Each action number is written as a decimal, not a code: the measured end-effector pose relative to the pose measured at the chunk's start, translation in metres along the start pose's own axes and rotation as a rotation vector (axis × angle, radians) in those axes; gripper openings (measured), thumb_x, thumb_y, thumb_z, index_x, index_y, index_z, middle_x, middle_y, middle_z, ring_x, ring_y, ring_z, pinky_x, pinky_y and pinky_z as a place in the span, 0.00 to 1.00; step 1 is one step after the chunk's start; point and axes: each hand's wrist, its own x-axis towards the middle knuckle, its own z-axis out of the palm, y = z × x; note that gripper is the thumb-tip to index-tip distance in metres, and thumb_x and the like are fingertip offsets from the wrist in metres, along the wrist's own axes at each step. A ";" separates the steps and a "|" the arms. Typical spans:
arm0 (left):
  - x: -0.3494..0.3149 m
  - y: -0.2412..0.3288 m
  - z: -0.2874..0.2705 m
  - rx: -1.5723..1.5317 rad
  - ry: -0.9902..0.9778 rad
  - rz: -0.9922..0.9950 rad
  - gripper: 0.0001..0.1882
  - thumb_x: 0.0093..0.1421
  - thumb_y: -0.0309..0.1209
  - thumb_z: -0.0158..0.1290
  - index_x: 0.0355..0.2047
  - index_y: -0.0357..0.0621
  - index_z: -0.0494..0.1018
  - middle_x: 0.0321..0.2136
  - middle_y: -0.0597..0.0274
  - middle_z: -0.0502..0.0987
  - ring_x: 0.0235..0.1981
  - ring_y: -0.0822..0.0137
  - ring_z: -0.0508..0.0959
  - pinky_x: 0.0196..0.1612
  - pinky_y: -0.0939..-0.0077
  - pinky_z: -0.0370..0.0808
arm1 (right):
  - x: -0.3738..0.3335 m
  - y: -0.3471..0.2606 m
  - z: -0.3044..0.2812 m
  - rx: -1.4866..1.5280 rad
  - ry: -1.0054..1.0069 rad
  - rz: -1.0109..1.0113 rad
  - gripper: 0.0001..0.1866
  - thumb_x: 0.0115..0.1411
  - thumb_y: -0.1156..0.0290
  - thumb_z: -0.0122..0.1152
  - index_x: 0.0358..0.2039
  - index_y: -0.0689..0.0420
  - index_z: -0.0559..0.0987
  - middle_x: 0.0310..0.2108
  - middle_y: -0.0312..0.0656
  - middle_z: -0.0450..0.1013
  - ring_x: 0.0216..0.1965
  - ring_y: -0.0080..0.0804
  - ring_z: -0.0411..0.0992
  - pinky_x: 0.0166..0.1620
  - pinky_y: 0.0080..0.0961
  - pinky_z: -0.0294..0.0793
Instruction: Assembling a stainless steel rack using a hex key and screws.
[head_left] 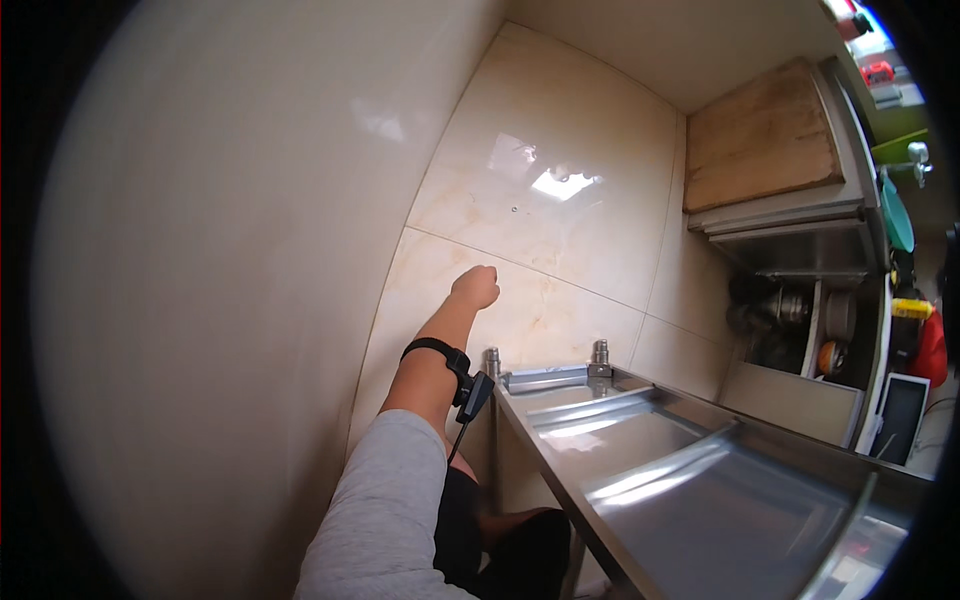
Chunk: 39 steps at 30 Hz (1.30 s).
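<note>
My left hand [477, 287] is closed in a fist above the pale floor tiles [560, 270]. Whatever its fingers hold, if anything, is hidden. A black strap with a small black device [468, 388] circles that forearm, above which a grey sleeve begins. A tiny ring-shaped piece [514, 210] lies on the tiles beyond the fist. To the right of my forearm stands a stainless steel frame [540, 470] with crossbars across a sheet-metal panel. Two short metal stubs [600, 352] rise at its far end, and my hand is apart from them. My right hand does not show.
A smooth pale wall [220, 280] runs close along my left. At the right is a cabinet topped by a worn wooden board [765, 135], with pots [790, 305] on its lower shelves. Beyond it are a teal basin [897, 215] and a red bag [930, 350].
</note>
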 end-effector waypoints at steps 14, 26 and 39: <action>0.240 -0.042 0.069 0.255 0.135 0.256 0.23 0.57 0.24 0.40 0.54 0.49 0.62 0.58 0.59 0.55 0.50 0.57 0.67 0.49 0.63 0.71 | 0.031 0.095 0.010 0.024 0.257 -0.043 0.22 0.55 0.57 0.58 0.43 0.61 0.72 0.36 0.45 0.73 0.29 0.40 0.73 0.31 0.36 0.74; 0.275 -0.037 0.088 0.519 0.167 0.263 0.14 0.55 0.24 0.41 0.41 0.40 0.71 0.44 0.54 0.69 0.42 0.56 0.71 0.43 0.63 0.74 | 0.007 0.119 0.034 0.009 0.380 -0.025 0.23 0.55 0.57 0.58 0.44 0.61 0.71 0.37 0.45 0.73 0.30 0.41 0.73 0.31 0.36 0.74; 0.125 -0.027 0.105 -0.083 0.232 0.164 0.09 0.47 0.24 0.48 0.29 0.37 0.75 0.34 0.46 0.71 0.37 0.49 0.73 0.43 0.62 0.71 | -0.002 0.046 0.030 -0.062 0.170 0.097 0.23 0.55 0.57 0.57 0.45 0.61 0.71 0.38 0.45 0.73 0.31 0.41 0.73 0.32 0.35 0.75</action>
